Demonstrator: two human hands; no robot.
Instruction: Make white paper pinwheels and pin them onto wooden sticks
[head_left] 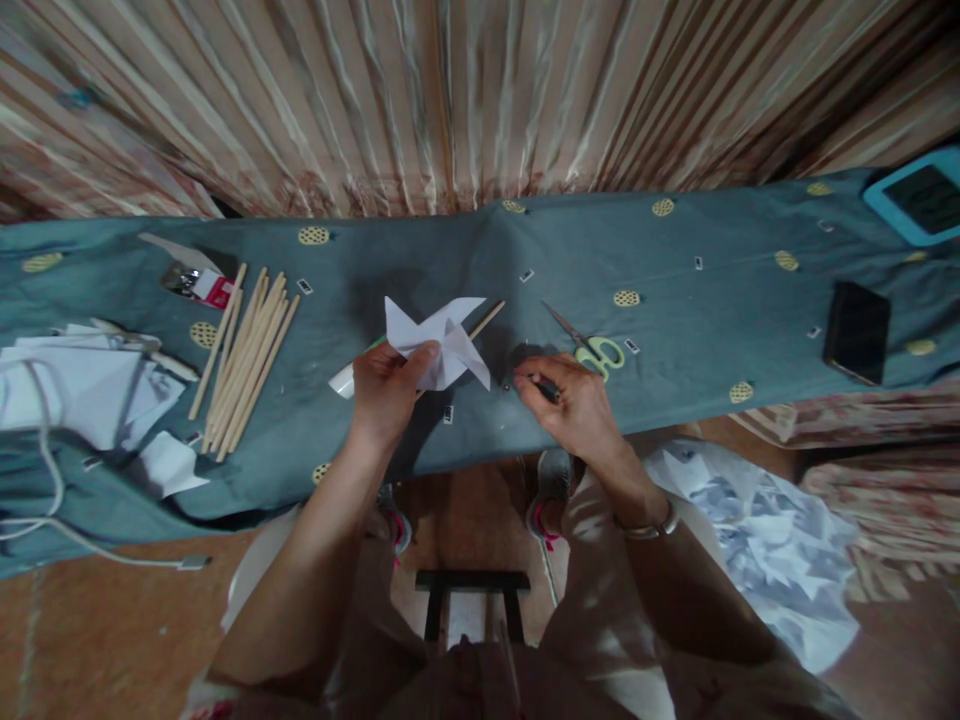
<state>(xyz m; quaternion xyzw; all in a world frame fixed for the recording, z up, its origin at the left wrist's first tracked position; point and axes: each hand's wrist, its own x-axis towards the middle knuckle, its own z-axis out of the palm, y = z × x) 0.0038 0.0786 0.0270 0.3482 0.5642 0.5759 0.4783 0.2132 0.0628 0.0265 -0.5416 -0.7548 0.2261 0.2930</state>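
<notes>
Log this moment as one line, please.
left hand: holding pinwheel | right hand: beside scissors, grip unclear | table, left side: sticks, paper

Right hand [574,398] partly hides dark item [546,387]; I can't identify it. Paper pinwheel [444,348] blocks middle of stick [489,317] from me. Right edge cuts blue-framed display [919,198], digits [937,205] blurred; left edge cuts paper stack [94,388].

Matt paper pinwheel [450,350]; smooth wooden stick [488,318]; matt cloth table cover [720,320]

Pinwheel [450,347]: white paper, folded, pointed blades spread. Wooden stick [488,318] slants behind pinwheel, tip exposed. Dark object [547,386] right of pinwheel, partly hidden.
</notes>
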